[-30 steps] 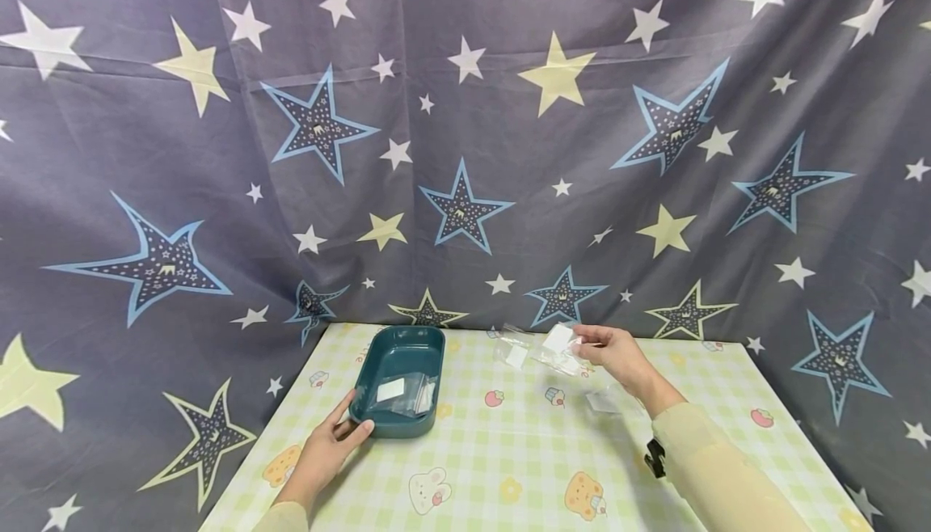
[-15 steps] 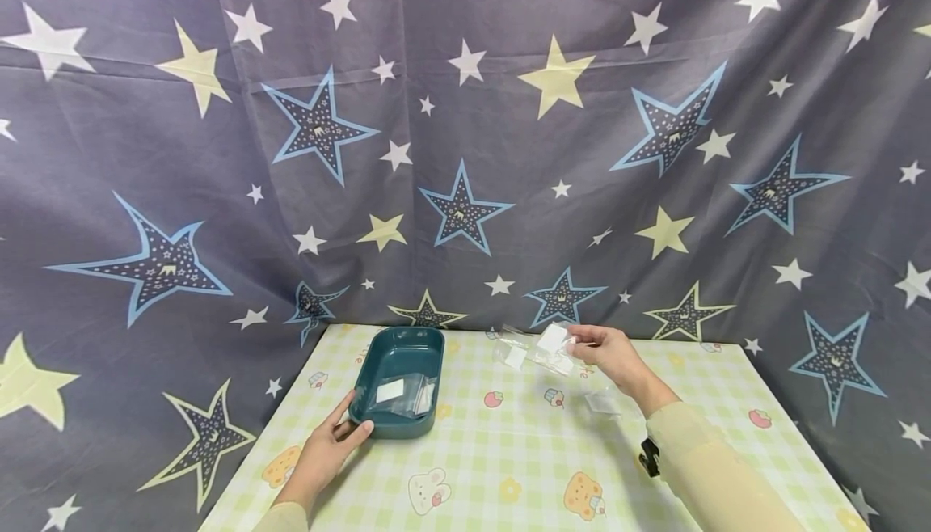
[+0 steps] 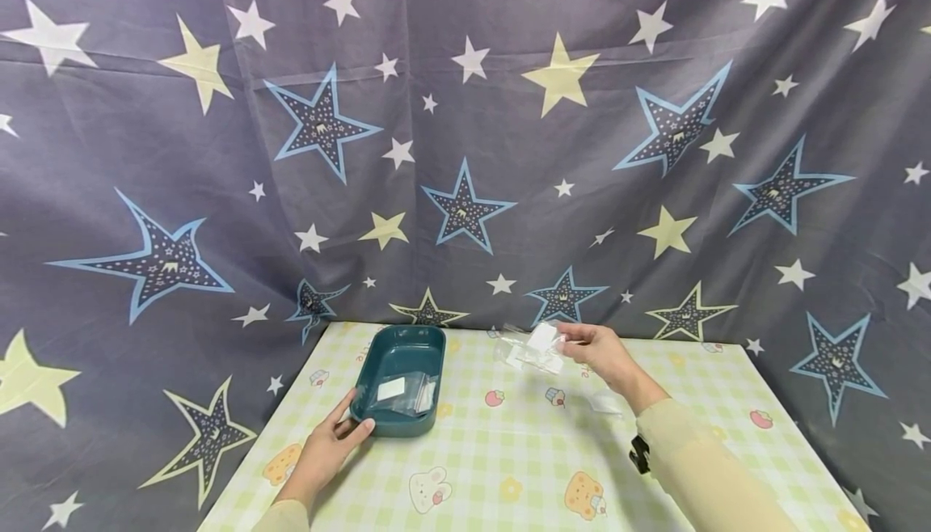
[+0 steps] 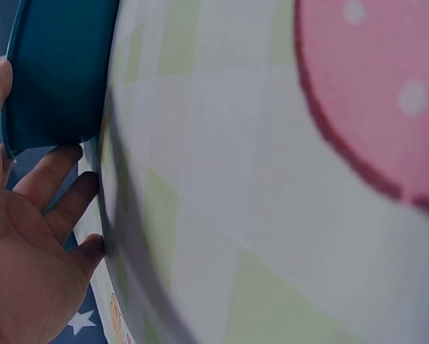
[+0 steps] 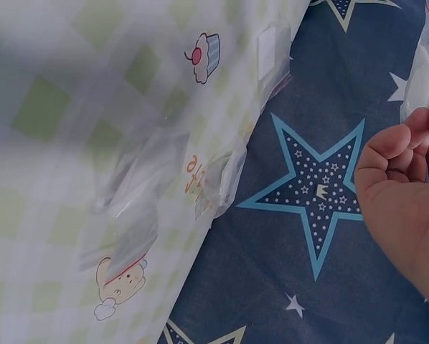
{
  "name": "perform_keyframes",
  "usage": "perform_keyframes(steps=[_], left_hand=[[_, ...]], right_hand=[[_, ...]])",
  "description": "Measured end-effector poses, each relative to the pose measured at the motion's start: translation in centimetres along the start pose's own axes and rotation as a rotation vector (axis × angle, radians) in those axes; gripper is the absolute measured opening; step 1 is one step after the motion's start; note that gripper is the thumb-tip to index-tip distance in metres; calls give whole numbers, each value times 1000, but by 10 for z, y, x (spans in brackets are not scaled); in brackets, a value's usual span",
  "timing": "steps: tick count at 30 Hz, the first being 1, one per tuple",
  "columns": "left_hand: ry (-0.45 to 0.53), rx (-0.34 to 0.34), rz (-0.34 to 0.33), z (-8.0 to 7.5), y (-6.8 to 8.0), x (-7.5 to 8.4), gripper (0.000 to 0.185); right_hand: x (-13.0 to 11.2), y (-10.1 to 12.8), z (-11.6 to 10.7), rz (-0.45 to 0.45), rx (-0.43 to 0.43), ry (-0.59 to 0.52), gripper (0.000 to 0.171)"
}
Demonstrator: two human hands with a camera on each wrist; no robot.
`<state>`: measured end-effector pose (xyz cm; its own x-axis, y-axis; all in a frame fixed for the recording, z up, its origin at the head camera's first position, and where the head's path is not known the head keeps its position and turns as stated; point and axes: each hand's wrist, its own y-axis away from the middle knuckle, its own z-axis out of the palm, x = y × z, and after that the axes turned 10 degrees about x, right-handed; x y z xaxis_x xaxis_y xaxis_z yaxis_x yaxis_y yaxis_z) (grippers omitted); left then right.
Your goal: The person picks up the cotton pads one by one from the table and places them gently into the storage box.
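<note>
My left hand (image 3: 325, 445) grips the near left corner of a deep teal tray (image 3: 398, 428), thumb at its front rim and other fingers by its side. Inside the tray lie clear zip bags (image 3: 390, 389) with white labels. At the back of the table my right hand (image 3: 602, 358) pinches the edge of another clear zip bag (image 3: 541, 337), its white label showing. The right wrist view has this held bag (image 5: 421, 79) upright between thumb and fingers. Below it in the head view, it overlaps a bag (image 3: 513, 354) lying at the table's back edge.
More clear bags lie on the checked tablecloth (image 3: 502, 451), one of them a zip bag (image 3: 605, 403) under the right forearm. In the right wrist view, another bag (image 5: 274, 57) sits by the cloth's edge. A star-patterned curtain (image 3: 465, 128) hangs behind the table.
My right hand has moved slightly left with the pinched zip bag, which now overlaps the bag at the back edge. The left hand and the tray have stayed in place.
</note>
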<state>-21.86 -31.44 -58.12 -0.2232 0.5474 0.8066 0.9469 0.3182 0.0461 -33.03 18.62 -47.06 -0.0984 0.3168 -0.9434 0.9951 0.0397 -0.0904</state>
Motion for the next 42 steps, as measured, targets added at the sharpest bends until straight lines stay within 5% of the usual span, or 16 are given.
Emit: perform_keyframes(steps=[42], left_hand=[[-2, -8, -1, -1, 1, 1, 97]], right_hand=[[-18, -3, 42, -59, -80, -33, 45]])
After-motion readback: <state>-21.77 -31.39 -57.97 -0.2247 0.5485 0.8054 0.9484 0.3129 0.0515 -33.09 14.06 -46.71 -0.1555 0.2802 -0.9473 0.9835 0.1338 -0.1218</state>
